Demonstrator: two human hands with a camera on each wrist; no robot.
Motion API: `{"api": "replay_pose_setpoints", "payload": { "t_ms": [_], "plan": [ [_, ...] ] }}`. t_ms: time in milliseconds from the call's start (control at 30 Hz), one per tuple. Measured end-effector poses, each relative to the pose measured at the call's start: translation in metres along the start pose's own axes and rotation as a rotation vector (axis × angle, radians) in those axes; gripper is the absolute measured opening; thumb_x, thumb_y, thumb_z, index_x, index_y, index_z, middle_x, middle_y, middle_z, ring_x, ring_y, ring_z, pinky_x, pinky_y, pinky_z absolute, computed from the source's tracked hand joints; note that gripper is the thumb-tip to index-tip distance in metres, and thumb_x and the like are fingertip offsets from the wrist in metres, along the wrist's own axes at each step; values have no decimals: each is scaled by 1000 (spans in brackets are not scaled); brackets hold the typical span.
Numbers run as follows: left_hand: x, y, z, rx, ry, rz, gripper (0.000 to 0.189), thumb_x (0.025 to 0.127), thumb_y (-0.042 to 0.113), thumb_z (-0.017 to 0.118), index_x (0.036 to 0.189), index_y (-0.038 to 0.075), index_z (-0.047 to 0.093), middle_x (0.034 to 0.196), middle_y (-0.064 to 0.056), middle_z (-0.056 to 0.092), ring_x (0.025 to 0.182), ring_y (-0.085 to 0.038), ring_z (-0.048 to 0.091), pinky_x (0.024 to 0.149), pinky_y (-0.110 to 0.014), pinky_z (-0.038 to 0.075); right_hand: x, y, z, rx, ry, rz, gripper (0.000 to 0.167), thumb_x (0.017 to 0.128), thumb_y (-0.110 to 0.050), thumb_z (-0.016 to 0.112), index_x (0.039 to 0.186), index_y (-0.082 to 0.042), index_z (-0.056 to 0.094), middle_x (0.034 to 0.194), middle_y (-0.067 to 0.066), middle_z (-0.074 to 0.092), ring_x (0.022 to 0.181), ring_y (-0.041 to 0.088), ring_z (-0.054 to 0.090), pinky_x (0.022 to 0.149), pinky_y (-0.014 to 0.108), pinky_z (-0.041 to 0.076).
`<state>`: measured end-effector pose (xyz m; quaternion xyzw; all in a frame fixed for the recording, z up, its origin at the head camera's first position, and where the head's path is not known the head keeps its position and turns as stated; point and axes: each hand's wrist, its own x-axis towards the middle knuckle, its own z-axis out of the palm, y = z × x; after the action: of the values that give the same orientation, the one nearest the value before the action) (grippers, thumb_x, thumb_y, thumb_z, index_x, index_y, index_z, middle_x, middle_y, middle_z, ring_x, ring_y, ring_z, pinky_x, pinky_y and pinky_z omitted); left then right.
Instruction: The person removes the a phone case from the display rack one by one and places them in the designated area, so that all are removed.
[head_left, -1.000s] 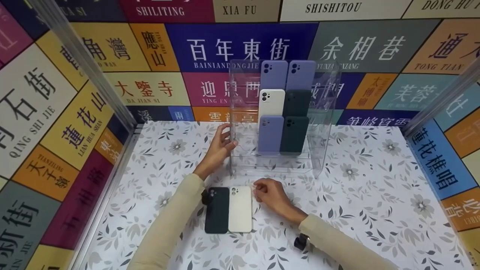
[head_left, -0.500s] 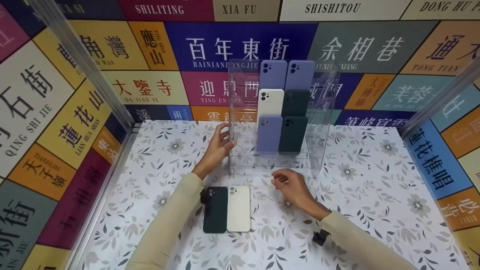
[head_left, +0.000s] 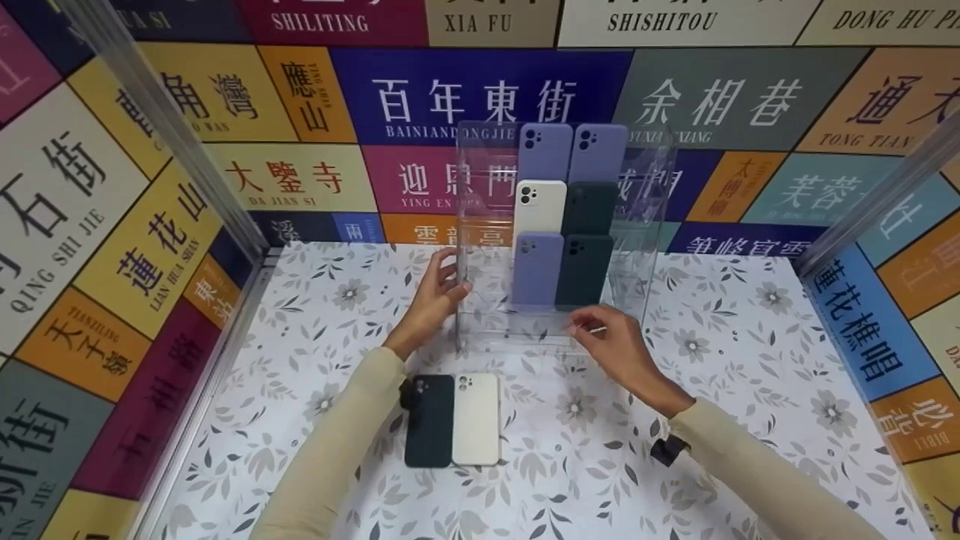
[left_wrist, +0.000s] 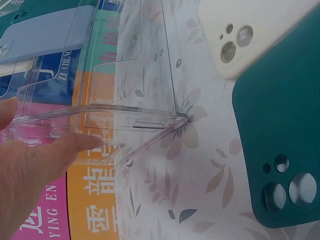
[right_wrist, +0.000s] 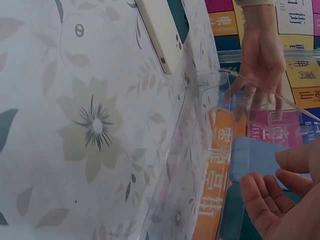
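A clear acrylic display stand (head_left: 517,324) holds several phone cases in tiers. Two lavender cases, one being the left one (head_left: 546,154), lean at the top. Below them are a white case (head_left: 540,207) and a dark green case (head_left: 592,207). The lowest tier pairs a lavender case (head_left: 537,271) with a dark green case (head_left: 583,273). My left hand (head_left: 435,294) grips the stand's left side edge, thumb on one side and fingers on the other. Just in front of the lowest green case, my right hand (head_left: 613,343) hovers with loosely bent fingers, holding nothing.
A dark green phone case (head_left: 429,424) and a cream phone case (head_left: 475,420) lie side by side on the floral tabletop (head_left: 750,420), near my left forearm. Printed panels (head_left: 300,180) wall in the back and both sides.
My right hand has moved right and forward, away from the cream case on the table to the front of the stand. The left hand keeps its grip; the cases stay put.
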<state>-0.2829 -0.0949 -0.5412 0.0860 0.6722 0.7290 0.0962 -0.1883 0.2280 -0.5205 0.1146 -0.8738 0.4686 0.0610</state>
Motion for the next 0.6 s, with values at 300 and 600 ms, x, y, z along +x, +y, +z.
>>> {"api": "replay_pose_setpoints", "payload": {
  "t_ms": [300,600],
  "plan": [
    [-1,2,-1,32,11,-21,69,108,5,64,168,20,33,169,-22,42,153,-41,49,117,-73,41,28,1,-27,-19,63,-24,24,102,-3,78,125,5,77,116,19,75,104,33,74,84,14,54],
    [0,1,1,41,15,-13,67,109,1,61,166,23,35,171,-25,39,153,-44,48,118,-73,41,47,-5,-46,-109,168,-164,25,101,1,77,125,6,76,118,22,71,106,35,73,92,20,58]
  ]
}}
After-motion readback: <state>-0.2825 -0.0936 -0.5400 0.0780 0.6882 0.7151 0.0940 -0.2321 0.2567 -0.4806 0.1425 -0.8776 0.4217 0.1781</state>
